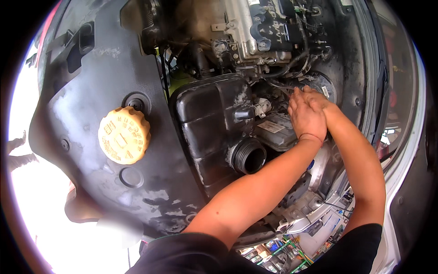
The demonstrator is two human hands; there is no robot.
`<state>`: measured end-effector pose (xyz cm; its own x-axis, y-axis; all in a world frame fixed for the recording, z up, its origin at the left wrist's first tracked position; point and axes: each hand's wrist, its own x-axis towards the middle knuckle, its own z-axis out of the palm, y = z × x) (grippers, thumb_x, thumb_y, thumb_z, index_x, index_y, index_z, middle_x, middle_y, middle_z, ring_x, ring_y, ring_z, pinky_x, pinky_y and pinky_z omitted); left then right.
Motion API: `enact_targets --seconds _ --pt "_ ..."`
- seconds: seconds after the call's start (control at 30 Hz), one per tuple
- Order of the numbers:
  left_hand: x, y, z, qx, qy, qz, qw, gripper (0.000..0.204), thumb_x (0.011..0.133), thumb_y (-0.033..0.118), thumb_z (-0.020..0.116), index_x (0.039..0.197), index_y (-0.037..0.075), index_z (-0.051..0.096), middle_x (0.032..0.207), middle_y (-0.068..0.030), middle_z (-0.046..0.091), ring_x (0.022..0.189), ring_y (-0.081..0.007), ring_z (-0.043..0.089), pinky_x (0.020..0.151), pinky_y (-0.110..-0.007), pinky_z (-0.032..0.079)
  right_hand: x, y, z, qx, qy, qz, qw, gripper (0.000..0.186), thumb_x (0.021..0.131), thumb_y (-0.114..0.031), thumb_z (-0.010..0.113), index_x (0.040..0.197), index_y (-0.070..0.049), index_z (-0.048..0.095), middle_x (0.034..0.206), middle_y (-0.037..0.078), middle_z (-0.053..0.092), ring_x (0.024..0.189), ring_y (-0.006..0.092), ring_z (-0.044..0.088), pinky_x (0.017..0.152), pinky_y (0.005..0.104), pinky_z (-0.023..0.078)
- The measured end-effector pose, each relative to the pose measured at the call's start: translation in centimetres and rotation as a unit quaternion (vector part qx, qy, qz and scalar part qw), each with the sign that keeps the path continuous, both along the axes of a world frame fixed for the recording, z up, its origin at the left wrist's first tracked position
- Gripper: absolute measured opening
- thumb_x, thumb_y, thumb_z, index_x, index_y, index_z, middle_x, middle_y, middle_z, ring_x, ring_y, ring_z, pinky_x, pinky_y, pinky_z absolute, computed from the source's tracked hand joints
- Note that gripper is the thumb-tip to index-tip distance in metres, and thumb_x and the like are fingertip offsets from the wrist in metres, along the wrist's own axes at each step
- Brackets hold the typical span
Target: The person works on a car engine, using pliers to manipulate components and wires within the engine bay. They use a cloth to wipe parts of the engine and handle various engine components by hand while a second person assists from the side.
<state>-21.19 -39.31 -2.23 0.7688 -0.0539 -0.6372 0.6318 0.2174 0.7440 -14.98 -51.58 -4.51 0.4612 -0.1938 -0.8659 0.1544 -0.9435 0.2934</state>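
Yellow ridged plastic cap [124,135], dark-printed
Black boxy plastic tank [205,114], grey-scuffed; dark-grey flat-topped plastic box [284,138] with a whitish label [270,126].

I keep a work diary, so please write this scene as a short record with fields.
Hands: left hand and right hand close together, overlapping in view; anything held is hidden
Tank: black ribbed plastic tank, left of the hands
Opening: round black threaded neck, uncapped
Cap: yellow round scalloped cap, on the worn black plastic cover
Engine: silver metal engine, at the picture's top
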Motion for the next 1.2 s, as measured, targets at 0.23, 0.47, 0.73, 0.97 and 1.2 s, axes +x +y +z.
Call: enact_targets --seconds 0.23,0.47,0.73,0.97,1.2 --pt "0.1 0.4 0.4 -0.018 0.01 0.023 1.0 0.058 0.1 0.031 0.039 0.146 -0.003 0.044 0.147 -0.027 0.046 0.139 -0.042 0.042 0.118 -0.046 0.033 0.3 1.8 1.6 0.01 0.025 0.008 1.0 0.054 0.1 -0.04 0.051 0.141 -0.005 0.053 0.141 0.032 0.048 0.129 0.0497 0.051 0.11 0.048 0.043" --pt "-0.7 0.1 0.8 -0.002 -0.002 -0.013 1.0 0.058 0.099 0.029 0.044 0.149 -0.001 0.04 0.15 -0.0246 0.044 0.14 -0.0409 0.041 0.118 -0.047 0.032 -1.3 -0.2 0.3 -0.026 -0.083 -0.069 0.994 0.051 0.096 -0.04 0.056 0.138 -0.011 0.056 0.14 0.028 0.049 0.132 0.0464 0.049 0.108 0.0475 0.046" --pt "-0.9 0.5 1.1 -0.02 -0.029 -0.046 0.998 0.059 0.099 0.029 0.045 0.148 -0.005 0.039 0.148 -0.0268 0.045 0.138 -0.0431 0.042 0.117 -0.046 0.034 -2.2 -3.4 -1.0 -0.005 -0.208 -0.082 0.975 0.034 0.097 -0.035 0.054 0.119 -0.009 0.057 0.119 0.023 0.055 0.114 0.0418 0.059 0.096 0.0459 0.05" --pt "-0.9 0.3 0.4 0.011 -0.072 -0.021 0.997 0.057 0.098 0.024 0.046 0.147 -0.005 0.04 0.146 -0.0271 0.047 0.136 -0.0431 0.044 0.116 -0.046 0.035 -2.3 -3.2 -2.3 0.091 -0.177 -0.043 0.979 0.027 0.103 -0.027 0.049 0.118 -0.006 0.058 0.106 0.014 0.059 0.107 0.0303 0.059 0.091 0.0398 0.049" --pt "-1.3 -0.3 0.6 0.005 -0.088 -0.022 0.996 0.055 0.097 0.022 0.045 0.145 -0.006 0.041 0.144 -0.0281 0.048 0.136 -0.0434 0.044 0.116 -0.046 0.035 -3.7 -6.3 -3.3 0.282 -0.122 -0.2 0.931 0.028 0.108 -0.025 0.043 0.114 -0.002 0.058 0.103 0.008 0.061 0.104 0.0213 0.058 0.089 0.0343 0.048"
